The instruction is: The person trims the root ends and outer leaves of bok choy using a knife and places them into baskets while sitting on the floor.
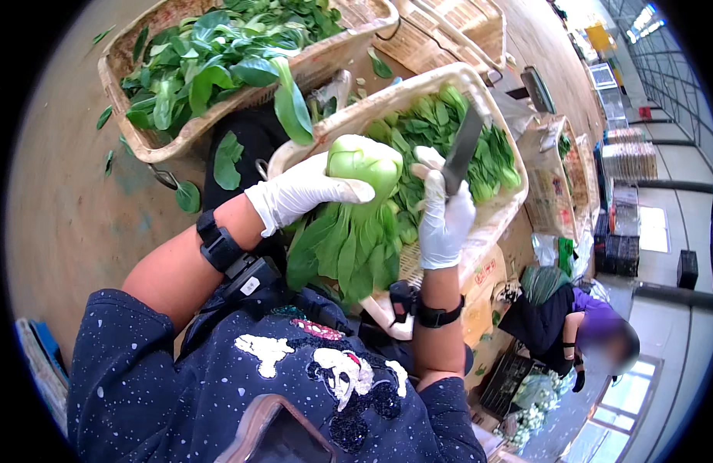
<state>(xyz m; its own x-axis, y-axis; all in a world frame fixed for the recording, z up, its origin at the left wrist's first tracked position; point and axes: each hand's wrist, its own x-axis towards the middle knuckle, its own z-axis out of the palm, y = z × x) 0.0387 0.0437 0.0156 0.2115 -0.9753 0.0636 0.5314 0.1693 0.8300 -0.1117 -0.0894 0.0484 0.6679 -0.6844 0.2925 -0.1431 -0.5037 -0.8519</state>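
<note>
My left hand (310, 193), in a white glove, is closed around a head of bok choy (364, 166). Its pale base points up and its green leaves (345, 251) hang down over my lap. Just to the right, my right hand (447, 228), gloved in white as well, grips a knife whose dark, broad blade (464, 147) points up and away from me. The blade is apart from the bok choy. Beneath both hands stands a plastic crate (418, 79) with several heads of bok choy (495, 158) inside; the knife's handle is mostly hidden by my fingers.
At the far left, a second crate (113, 85) is heaped with loose leaves (210, 73). One leaf (293, 104) hangs over its near edge. More crates (449, 35) stand behind and at right (549, 177). A person in purple (596, 332) bends at lower right. Leaves lie scattered on the floor (71, 193).
</note>
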